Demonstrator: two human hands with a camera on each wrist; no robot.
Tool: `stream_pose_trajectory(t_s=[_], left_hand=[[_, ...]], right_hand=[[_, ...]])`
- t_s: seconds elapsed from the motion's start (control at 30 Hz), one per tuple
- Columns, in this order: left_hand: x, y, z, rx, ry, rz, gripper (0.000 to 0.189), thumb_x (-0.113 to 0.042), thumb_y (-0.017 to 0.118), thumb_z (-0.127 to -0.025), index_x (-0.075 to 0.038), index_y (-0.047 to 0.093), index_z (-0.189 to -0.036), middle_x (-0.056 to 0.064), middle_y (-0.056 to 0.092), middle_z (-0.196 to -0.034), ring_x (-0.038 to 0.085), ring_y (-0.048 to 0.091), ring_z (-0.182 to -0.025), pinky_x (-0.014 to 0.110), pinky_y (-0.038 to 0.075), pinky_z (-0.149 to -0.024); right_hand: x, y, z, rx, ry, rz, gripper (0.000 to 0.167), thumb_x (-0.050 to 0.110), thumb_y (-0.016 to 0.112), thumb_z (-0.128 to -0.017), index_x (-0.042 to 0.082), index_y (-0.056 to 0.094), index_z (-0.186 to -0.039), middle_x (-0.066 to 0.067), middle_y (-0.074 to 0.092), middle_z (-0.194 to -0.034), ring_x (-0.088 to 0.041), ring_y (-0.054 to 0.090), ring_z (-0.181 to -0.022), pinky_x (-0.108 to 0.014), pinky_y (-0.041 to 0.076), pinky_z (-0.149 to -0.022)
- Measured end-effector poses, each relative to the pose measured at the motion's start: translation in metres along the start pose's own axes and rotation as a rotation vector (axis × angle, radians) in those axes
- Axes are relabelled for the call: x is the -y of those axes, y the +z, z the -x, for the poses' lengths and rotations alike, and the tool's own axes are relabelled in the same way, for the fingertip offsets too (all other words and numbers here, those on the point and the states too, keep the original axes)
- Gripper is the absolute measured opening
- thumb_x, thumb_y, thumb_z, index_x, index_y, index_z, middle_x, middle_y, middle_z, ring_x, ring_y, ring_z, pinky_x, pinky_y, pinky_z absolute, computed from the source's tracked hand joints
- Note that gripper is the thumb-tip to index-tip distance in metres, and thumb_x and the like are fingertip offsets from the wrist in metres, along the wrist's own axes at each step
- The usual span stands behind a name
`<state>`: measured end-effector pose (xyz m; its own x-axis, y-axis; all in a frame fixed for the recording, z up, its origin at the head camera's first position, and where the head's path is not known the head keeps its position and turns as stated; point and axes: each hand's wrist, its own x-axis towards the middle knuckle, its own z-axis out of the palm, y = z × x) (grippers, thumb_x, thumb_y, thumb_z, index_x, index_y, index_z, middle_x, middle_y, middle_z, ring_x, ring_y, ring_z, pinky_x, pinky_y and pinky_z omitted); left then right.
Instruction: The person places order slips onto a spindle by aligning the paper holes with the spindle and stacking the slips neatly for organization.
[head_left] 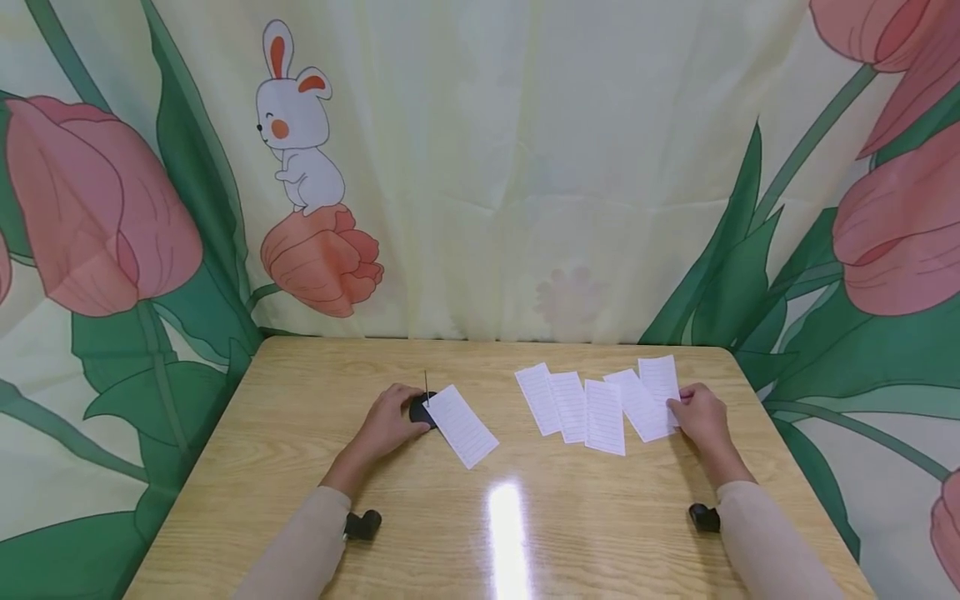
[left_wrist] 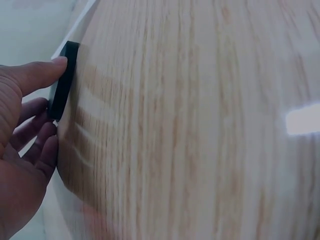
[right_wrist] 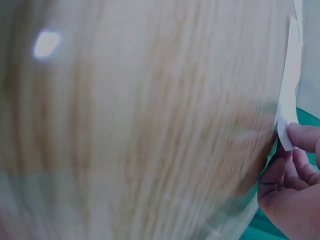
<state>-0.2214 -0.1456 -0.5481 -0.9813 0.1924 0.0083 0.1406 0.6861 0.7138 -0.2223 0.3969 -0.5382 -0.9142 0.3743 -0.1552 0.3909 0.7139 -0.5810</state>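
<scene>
Taking the black base (head_left: 417, 410) as landmark, its thin upright pin (head_left: 427, 383) is the first worry: fingers lowered carelessly over it could be pricked, and if the left hand (head_left: 390, 422), with thumb and fingers gripping the base's edge, slackened, a sideways tug might slide or tip it. The single slip (head_left: 461, 427), just right of the base, has its corner by the pin — whether pierced I cannot tell — and could tear there if pulled, as the paper looks thin. Well to the right of the base, the right hand (head_left: 701, 414) pinches the edge of the end slip (head_left: 658, 387), which overlaps its neighbour (head_left: 634, 404), so a hasty lift might drag that one along or crease the held edge. Counted: one base, one pin, six slips in all, one by the base and five in the row (head_left: 604, 417) to its right, two hands, two black wrist pieces (head_left: 363, 525) nearer the person than the base, and one table (head_left: 420, 533) beneath it
</scene>
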Motion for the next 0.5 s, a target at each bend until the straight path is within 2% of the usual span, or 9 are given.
stream_pose_trajectory(t_s=[0.3,0.5], left_hand=[[0.000,0.000,-0.003,0.001,-0.018,0.025,0.062,-0.015,0.088,-0.082,-0.004,0.064,-0.137,0.014,0.060,-0.133,0.031,0.058,-0.121,0.050,0.048,-0.105],[0.001,0.002,-0.002,0.004,-0.032,0.042,0.062,-0.015,0.088,-0.082,-0.005,0.063,-0.138,0.012,0.060,-0.134,0.030,0.058,-0.122,0.049,0.049,-0.105]], right_hand=[[-0.003,-0.012,-0.002,-0.052,-0.025,-0.034,0.034,0.015,0.056,-0.106,-0.010,0.051,-0.129,-0.028,0.056,-0.115,-0.038,0.054,-0.099,-0.036,0.052,-0.080],[-0.005,-0.022,-0.001,-0.096,-0.070,-0.025,0.035,0.016,0.054,-0.106,-0.012,0.052,-0.127,-0.030,0.057,-0.114,-0.039,0.054,-0.100,-0.038,0.049,-0.077]])
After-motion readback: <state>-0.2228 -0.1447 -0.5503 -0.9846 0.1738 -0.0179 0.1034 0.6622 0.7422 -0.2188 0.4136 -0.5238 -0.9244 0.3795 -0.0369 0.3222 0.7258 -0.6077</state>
